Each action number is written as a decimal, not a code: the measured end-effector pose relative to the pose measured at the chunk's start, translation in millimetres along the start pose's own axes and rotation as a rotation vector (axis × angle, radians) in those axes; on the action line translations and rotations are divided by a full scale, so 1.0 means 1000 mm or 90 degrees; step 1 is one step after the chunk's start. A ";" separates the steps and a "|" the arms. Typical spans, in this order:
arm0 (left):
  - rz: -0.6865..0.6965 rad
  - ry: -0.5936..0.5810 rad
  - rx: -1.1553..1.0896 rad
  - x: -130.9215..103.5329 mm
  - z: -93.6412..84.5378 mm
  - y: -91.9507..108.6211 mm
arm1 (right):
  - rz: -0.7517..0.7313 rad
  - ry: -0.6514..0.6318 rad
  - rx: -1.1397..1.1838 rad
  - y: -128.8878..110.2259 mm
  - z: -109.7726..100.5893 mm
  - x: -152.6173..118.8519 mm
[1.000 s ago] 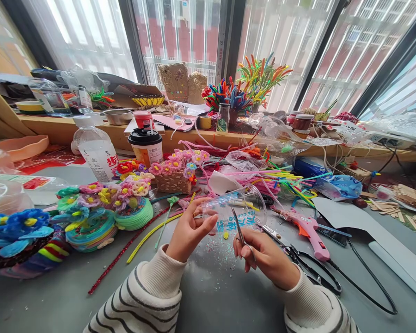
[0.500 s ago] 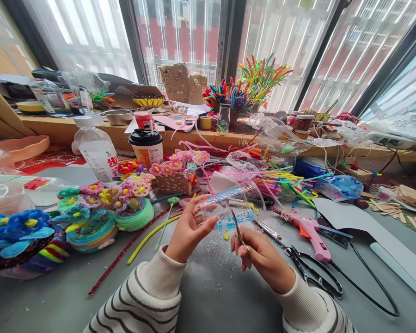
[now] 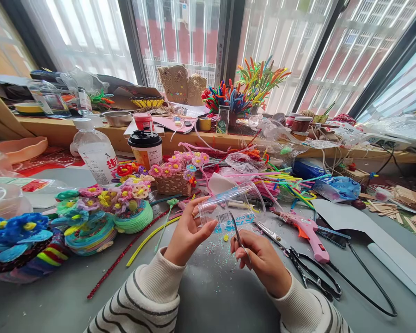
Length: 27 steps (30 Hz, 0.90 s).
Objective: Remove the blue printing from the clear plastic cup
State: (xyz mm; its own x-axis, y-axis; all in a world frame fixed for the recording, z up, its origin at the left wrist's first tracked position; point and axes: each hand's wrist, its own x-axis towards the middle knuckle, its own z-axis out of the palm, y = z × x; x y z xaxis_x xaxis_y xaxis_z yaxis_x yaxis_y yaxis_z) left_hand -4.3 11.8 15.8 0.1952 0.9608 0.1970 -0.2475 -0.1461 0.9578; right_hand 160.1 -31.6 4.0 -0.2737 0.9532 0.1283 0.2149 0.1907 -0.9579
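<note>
A clear plastic cup [image 3: 241, 201] with blue "ICE CUP" print and a barcode lies tilted on its side in the air. My left hand [image 3: 189, 226] grips its left end, thumb in front and fingers behind. In my right hand [image 3: 260, 256] is a small pair of metal scissors [image 3: 238, 233], closed around by the fingers, with the blades pointing up against the printed side. Whether the blades cut into the plastic I cannot tell. Glitter and a small yellow piece [image 3: 225, 237] are on the grey table [image 3: 208, 296] below.
A pink glue gun [image 3: 310, 236] and large black-handled scissors [image 3: 315, 273] lie to the right, by white paper [image 3: 370, 231]. Pipe-cleaner flower pots [image 3: 133, 212] stand left. Behind are a coffee cup [image 3: 145, 148], a water bottle [image 3: 95, 152] and bundled pipe cleaners [image 3: 263, 180].
Both hands hold nearly the same place. The cup has turned or tilted very slightly, and the whole view has shifted a little to the left.
</note>
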 end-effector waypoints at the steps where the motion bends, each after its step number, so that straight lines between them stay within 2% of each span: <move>1: 0.003 0.000 -0.004 0.000 0.000 0.000 | -0.006 0.011 -0.010 0.000 0.001 -0.001; 7: -0.003 -0.001 -0.018 -0.001 0.001 0.000 | -0.057 0.056 -0.101 0.003 0.001 -0.002; 19: -0.024 -0.029 -0.017 -0.002 0.002 0.003 | -0.067 -0.038 -0.099 -0.003 -0.008 0.001; 27: -0.039 -0.036 0.013 -0.004 0.003 0.005 | -0.004 -0.057 -0.036 -0.008 -0.013 0.000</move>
State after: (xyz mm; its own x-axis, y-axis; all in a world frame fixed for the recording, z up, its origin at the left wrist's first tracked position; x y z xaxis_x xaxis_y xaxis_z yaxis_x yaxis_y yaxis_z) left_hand -3.5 7.0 20.2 0.2631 0.9533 0.1481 -0.2137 -0.0921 0.9726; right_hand 170.6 -30.2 14.9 -0.3571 0.9278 0.1081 0.2653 0.2117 -0.9406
